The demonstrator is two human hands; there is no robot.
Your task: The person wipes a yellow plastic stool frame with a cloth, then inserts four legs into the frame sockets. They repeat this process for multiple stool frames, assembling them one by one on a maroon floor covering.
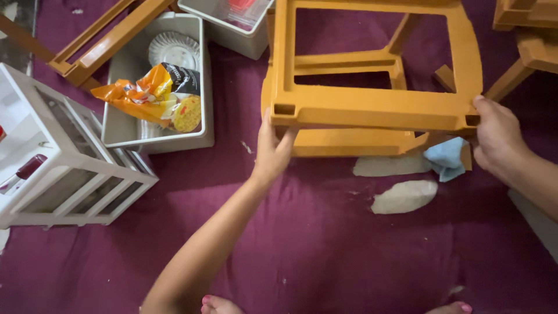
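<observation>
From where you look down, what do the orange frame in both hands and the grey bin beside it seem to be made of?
The orange frame looks like moulded plastic, matte: uniform colour, rounded edges, moulded square sockets at the corners. The left hand and right hand grip its near corners. The grey bin also seems plastic, smooth, with a thin rolled rim.

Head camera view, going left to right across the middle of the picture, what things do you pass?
White slatted rack → grey bin holding an orange snack packet → left hand → orange plastic frame → blue cloth → right hand.
</observation>
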